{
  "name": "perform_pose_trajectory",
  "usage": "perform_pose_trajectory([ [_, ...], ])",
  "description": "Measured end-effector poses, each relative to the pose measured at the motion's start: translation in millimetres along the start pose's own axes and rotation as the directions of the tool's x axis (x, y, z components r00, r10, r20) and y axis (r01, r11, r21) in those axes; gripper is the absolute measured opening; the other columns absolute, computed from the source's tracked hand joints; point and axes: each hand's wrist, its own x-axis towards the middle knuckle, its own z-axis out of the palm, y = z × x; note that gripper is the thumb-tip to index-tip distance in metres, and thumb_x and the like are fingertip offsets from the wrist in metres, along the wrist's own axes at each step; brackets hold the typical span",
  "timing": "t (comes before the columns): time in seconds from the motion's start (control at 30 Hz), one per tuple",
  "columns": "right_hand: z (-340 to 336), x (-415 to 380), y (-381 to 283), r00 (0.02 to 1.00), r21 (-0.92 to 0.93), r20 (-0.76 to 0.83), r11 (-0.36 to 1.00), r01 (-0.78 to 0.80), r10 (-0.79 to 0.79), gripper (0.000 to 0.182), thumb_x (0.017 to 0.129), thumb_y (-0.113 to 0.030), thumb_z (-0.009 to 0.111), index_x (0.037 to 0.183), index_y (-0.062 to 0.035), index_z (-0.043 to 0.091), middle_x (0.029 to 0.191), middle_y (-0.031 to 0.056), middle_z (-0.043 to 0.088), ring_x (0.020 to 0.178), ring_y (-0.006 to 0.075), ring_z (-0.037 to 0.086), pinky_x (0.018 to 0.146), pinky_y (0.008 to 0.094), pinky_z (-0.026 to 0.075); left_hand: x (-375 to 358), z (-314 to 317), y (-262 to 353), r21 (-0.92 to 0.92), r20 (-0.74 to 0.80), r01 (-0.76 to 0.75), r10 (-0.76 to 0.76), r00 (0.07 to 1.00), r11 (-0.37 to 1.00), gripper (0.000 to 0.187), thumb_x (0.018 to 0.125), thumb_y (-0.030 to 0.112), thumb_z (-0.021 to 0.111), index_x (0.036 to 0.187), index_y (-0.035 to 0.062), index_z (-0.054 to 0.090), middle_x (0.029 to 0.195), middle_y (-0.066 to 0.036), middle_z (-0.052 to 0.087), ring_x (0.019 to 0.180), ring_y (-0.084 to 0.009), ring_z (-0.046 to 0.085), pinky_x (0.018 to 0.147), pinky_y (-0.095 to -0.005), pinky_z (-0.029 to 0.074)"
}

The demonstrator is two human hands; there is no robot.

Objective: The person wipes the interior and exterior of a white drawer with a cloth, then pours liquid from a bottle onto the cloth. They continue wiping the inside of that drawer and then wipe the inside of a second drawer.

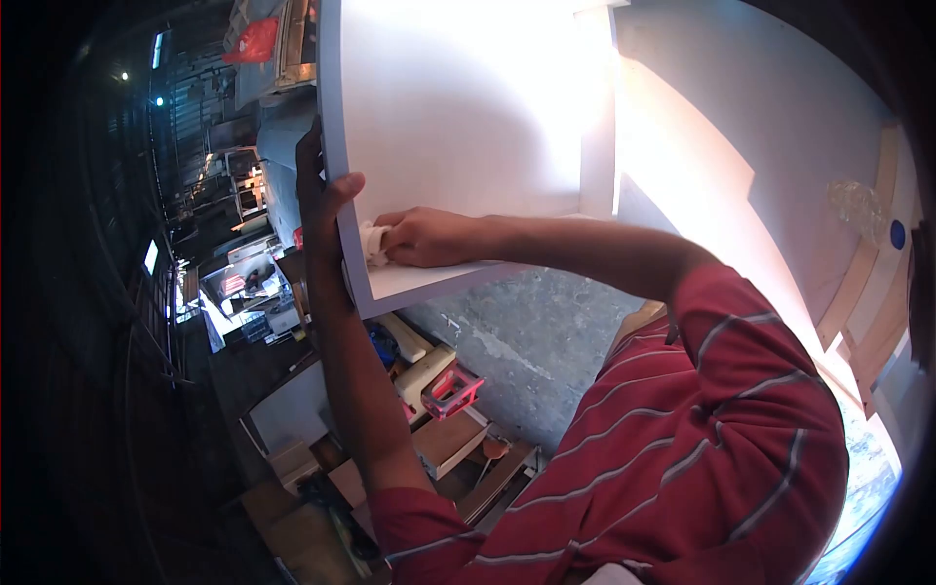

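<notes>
A white open-fronted box, like a cabinet carcass (pixel 458 136), fills the upper middle of the view, with a greyish rim. My left hand (pixel 320 190) grips its left side edge; the thumb hooks over the rim, while the fingers are mostly hidden behind the panel. Inside the box's near left corner, my right hand (pixel 429 237) is closed on a crumpled white cloth (pixel 373 242). The cloth lies against the inner face of the left side, just beyond the fingertips.
Below the box is a grey concrete floor (pixel 517 341). A pink-red plastic holder (pixel 451 392) sits among wooden pieces at lower left. At upper left hangs a red bag (pixel 255 41). Along the right runs a wooden strip (pixel 853 283) near clear plastic (pixel 858 205).
</notes>
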Motion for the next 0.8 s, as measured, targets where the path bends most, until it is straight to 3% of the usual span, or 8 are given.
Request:
perform_pose_trajectory([
  [0.1,-32,-7,-11,0.888,0.005,0.309,0.933,-0.359,0.340,0.021,0.084,-0.018,0.052,0.095,-0.0042,0.064,0.097,0.0136,0.060,0.088,0.0269,0.058,0.079,0.0370,0.045,-7,17,17,-0.063,-0.008,-0.074,0.074,0.997,0.995,0.077,0.061,0.025,0.065,0.132,0.0077,0.039,0.117,-0.015,0.049,0.103,-0.0246,0.051,0.087,-0.0368,0.042],
  [0.27,-92,-110,33,0.676,-0.308,0.252,0.719,-0.623,0.693,0.024,0.082,-0.018,0.051,0.098,-0.0039,0.063,0.089,0.0124,0.062,0.083,0.0208,0.057,0.076,0.0347,0.046,-10,21,27,-0.088,-0.075,-0.026,0.020,0.997,0.996,0.073,0.063,0.016,0.066,0.131,0.0070,0.040,0.111,-0.013,0.051,0.097,-0.0227,0.052,0.083,-0.0341,0.044],
  [0.37,-143,-181,48,0.441,-0.822,0.190,0.387,-0.417,0.877,0.021,0.082,-0.019,0.051,0.085,-0.0003,0.060,0.075,0.0160,0.059,0.072,0.0251,0.057,0.070,0.0375,0.046,-9,22,18,-0.076,-0.076,-0.076,0.070,0.995,0.994,0.073,0.063,0.017,0.067,0.129,0.0037,0.040,0.111,-0.013,0.051,0.099,-0.0230,0.052,0.085,-0.0342,0.043],
  [0.43,-149,-190,25,0.589,-0.625,0.077,0.499,-0.600,0.805,0.021,0.082,-0.019,0.050,0.079,0.0003,0.057,0.071,0.0172,0.058,0.066,0.0272,0.054,0.067,0.0391,0.045,-5,24,23,-0.056,-0.067,-0.149,0.145,0.987,0.987,0.073,0.063,0.017,0.068,0.128,0.0018,0.040,0.111,-0.013,0.051,0.100,-0.0230,0.052,0.086,-0.0345,0.042],
  [0.5,-151,-174,11,0.555,-0.530,0.030,0.484,-0.696,0.831,0.022,0.084,-0.019,0.048,0.076,-0.0003,0.056,0.068,0.0128,0.057,0.064,0.0219,0.051,0.064,0.0374,0.044,-13,32,33,-0.085,-0.054,-0.059,0.054,0.997,0.995,0.075,0.061,0.019,0.070,0.128,-0.0010,0.040,0.115,-0.015,0.049,0.108,-0.0247,0.049,0.091,-0.0357,0.040],
  [0.57,-149,-156,3,0.428,0.127,-0.281,0.475,-0.871,0.859,0.029,0.085,-0.022,0.043,0.070,-0.0002,0.055,0.070,0.0078,0.055,0.065,0.0158,0.050,0.063,0.0322,0.042,-14,32,30,0.082,-0.173,-0.060,0.073,0.982,0.995,0.079,0.060,0.021,0.072,0.129,-0.0014,0.041,0.119,-0.018,0.046,0.113,-0.0262,0.046,0.094,-0.0362,0.038],
  [0.7,-163,-124,-17,0.566,0.075,-0.584,0.734,-0.675,0.582,0.037,0.095,-0.028,0.035,0.085,-0.0018,0.059,0.077,0.0038,0.056,0.066,0.0113,0.050,0.060,0.0283,0.043,-8,22,10,0.007,-0.149,-0.119,0.119,0.982,0.993,0.082,0.059,0.022,0.074,0.130,-0.0023,0.041,0.122,-0.018,0.045,0.115,-0.0272,0.045,0.095,-0.0356,0.038],
  [0.8,-189,-96,-36,0.411,0.329,-0.723,0.800,-0.501,0.555,0.051,0.093,-0.044,0.036,0.106,0.0004,0.057,0.090,0.0105,0.061,0.078,0.0178,0.059,0.068,0.0313,0.050,-21,12,-2,-0.162,-0.118,-0.088,0.069,0.991,0.983,0.081,0.060,0.016,0.075,0.131,-0.0015,0.040,0.121,-0.016,0.050,0.112,-0.0256,0.048,0.095,-0.0347,0.038],
])
